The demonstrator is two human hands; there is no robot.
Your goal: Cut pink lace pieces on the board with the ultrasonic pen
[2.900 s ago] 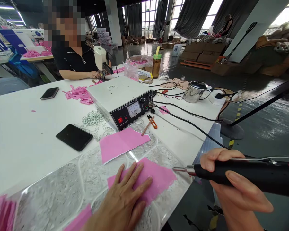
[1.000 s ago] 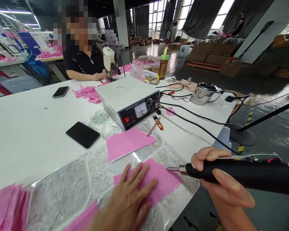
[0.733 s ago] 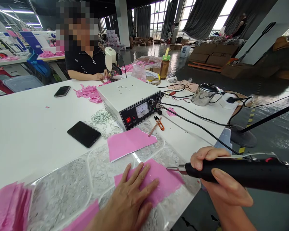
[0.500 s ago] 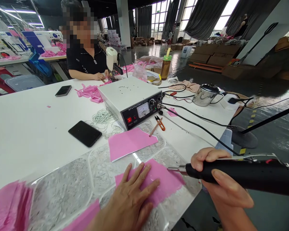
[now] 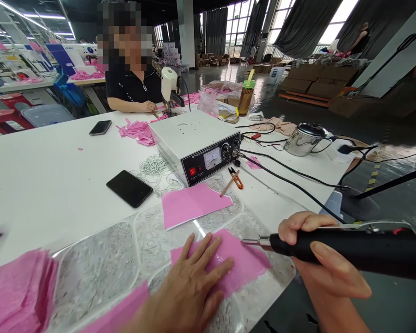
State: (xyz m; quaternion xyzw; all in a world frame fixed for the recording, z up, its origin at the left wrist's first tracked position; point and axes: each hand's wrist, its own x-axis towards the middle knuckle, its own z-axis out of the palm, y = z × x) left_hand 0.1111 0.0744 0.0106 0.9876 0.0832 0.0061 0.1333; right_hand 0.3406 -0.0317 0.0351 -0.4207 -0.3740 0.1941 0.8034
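My left hand (image 5: 190, 286) lies flat with fingers spread on a pink fabric piece (image 5: 244, 266), over a clear patterned mat (image 5: 97, 259). In my right hand (image 5: 329, 259) is a black handheld tool (image 5: 360, 249), its metal tip touching or just above the upper part of that fabric. Another pink piece (image 5: 190, 203) with a pale edge lies behind my left hand. The tool's cable runs back toward a white control box (image 5: 197, 134) with a red lit switch. Orange-handled snips (image 5: 236, 179) and a thin brown stick (image 5: 229, 183) rest in front of the box.
Stacked pink fabric (image 5: 17, 291) sits at the left front. Two phones (image 5: 130, 188), tangled pale cord (image 5: 154, 166), a lidded glass mug (image 5: 305, 138) and a bottle (image 5: 246, 97) stand or lie farther back. A person (image 5: 133, 88) sits across the table.
The whole view has shifted, so the table items appear slightly farther right. Both hands keep nearly the same pose on the fabric and tool. The person's far hand has moved slightly.
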